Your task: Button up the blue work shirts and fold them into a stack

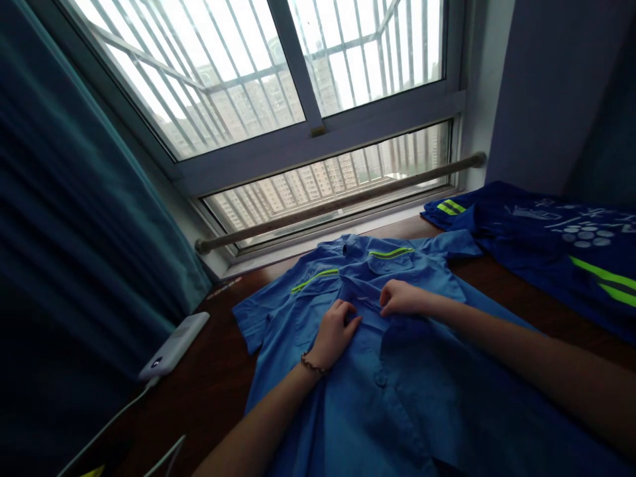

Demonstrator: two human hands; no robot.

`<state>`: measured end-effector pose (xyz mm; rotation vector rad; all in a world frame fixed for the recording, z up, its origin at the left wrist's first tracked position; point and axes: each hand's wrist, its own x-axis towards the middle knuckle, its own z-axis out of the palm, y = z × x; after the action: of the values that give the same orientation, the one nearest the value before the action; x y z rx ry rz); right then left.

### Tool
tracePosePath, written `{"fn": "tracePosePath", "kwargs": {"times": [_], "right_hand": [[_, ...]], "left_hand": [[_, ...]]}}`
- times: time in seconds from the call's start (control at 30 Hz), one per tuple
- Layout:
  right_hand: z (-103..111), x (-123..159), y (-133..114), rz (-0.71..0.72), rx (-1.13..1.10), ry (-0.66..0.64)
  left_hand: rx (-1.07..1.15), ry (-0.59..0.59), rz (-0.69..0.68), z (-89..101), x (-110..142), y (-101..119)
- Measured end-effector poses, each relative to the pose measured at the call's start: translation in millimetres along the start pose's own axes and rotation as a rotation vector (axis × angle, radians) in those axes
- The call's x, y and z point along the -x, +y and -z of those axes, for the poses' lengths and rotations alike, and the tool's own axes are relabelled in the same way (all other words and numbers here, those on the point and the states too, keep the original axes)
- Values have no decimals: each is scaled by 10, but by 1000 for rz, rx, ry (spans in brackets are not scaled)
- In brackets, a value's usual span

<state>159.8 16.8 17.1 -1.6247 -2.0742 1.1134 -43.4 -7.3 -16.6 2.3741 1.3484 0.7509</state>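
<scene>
A light blue short-sleeved shirt (308,318) lies front up on the brown wooden surface, its collar toward the window. Yellow-green strips mark its chest pockets, and a button (380,378) shows on the lower front. My left hand (334,336), with a bracelet at the wrist, is on the middle of the front, thumb and fingers closed around a bit of its cloth. Just to the right, my right hand (399,298) pinches the front opening's edge with curled fingers. The fingertips partly hide the cloth between them.
A white power bank (173,346) with a white cable (106,427) lies on the left beside a blue curtain (99,218). A darker blue garment (541,232) with yellow-green strips is at the right. Behind the shirt are a rail (342,203) and a barred window.
</scene>
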Motion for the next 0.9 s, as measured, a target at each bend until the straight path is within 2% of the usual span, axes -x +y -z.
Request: {"fn": "tracePosePath", "kwargs": {"times": [0.13, 0.27, 0.37, 0.47, 0.53, 0.6, 0.7, 0.9], "right_hand": [[99, 57, -37, 75, -406, -359], [27, 118, -84, 148, -544, -510], [-132, 71, -61, 164, -582, -453], [-285, -14, -15, 90, -662, -213], [-341, -47, -4, 33, -733, -50], [-357, -45, -20, 25, -853, 28], [-350, -4, -67, 54, -1003, 15], [-376, 27, -72, 141, -1052, -130]], "left_hand": [[-62, 12, 5, -1, -16, -23], [-124, 11, 26, -8, 37, 8], [-69, 34, 63, 1, 52, 7], [44, 47, 115, 49, 24, -19], [171, -23, 141, 106, -5, -34], [314, -138, 157, 166, -33, -37], [467, -236, 189, 222, -62, -22], [740, -170, 282, 253, -77, 77]]}}
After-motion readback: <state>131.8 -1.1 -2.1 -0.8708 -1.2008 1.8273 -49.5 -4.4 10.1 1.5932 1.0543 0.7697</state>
